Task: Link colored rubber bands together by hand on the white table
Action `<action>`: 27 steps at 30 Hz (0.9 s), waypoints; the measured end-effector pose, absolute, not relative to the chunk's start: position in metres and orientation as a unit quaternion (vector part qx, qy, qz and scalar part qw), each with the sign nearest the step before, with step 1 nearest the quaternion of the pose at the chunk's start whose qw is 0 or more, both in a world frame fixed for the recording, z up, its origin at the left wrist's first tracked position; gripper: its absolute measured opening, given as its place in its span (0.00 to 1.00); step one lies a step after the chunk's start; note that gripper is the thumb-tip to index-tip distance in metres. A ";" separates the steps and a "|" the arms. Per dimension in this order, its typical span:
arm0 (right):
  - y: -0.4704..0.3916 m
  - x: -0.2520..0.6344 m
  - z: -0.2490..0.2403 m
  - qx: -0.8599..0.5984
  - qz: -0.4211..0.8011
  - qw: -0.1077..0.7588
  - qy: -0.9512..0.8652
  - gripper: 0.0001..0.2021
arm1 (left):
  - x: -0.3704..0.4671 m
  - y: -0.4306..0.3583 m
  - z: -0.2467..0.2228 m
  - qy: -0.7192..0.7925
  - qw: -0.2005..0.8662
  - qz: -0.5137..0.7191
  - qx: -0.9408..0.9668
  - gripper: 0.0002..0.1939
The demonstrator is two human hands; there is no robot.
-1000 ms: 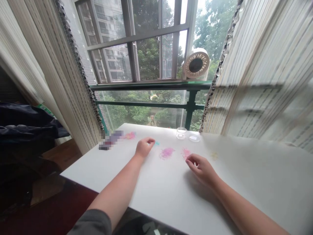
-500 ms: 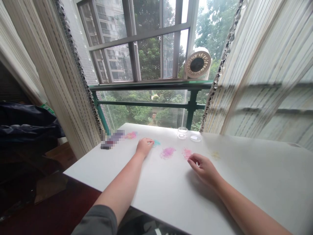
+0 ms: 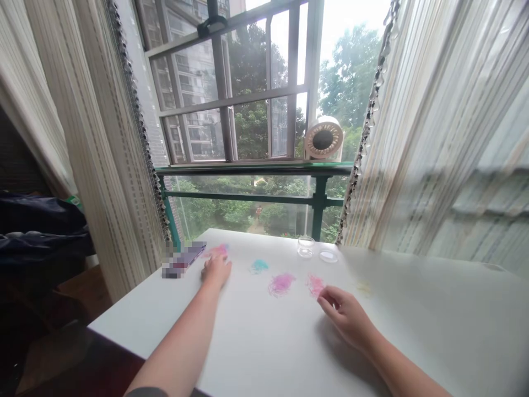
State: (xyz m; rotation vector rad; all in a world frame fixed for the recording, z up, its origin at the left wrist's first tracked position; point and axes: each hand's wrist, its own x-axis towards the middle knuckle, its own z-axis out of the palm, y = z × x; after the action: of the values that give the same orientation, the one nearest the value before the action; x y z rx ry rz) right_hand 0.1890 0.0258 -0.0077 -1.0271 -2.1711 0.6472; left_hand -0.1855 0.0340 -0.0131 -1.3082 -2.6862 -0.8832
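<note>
My left hand (image 3: 217, 269) reaches over a mixed pink and orange pile (image 3: 222, 250) of thin loops that look like small rubber bands, its fingers stretched out over the near edge. My right hand (image 3: 341, 307) rests at the near right side of a pink pile (image 3: 314, 284). Its thumb and forefinger are pinched together, and whatever lies between them is too small to make out. Between the hands are a turquoise pile (image 3: 259, 266) and a purple pile (image 3: 281, 283). A faint yellow pile (image 3: 363, 287) lies right of my right hand.
A clear round jar (image 3: 306, 247) and its flat clear lid (image 3: 328, 256) stand at the back of the white table (image 3: 256, 342). A blurred dark phone-like object (image 3: 185, 260) lies at the left edge. A white fan (image 3: 323, 140) sits by the window above the green railing (image 3: 256, 171).
My left hand has moved left from the turquoise pile to the mixed pink and orange pile. My right hand stays by the pink pile. The view has tilted up slightly.
</note>
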 end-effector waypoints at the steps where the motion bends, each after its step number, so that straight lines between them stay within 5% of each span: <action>1: 0.026 0.189 -0.008 -0.392 0.247 0.320 -0.827 0.13 | -0.188 0.035 -0.013 -0.860 0.014 -0.282 -0.425 0.15; 27: 0.019 0.188 -0.002 -0.399 0.265 0.321 -0.817 0.13 | -0.215 0.044 -0.013 -0.856 0.020 -0.263 -0.445 0.12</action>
State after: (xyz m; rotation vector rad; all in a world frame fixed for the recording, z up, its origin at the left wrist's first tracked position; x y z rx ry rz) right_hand 0.1880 0.0186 -0.0023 -1.0467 -2.1459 0.6970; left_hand -0.2150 0.0444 -0.0134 -1.3813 -2.6549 -0.8175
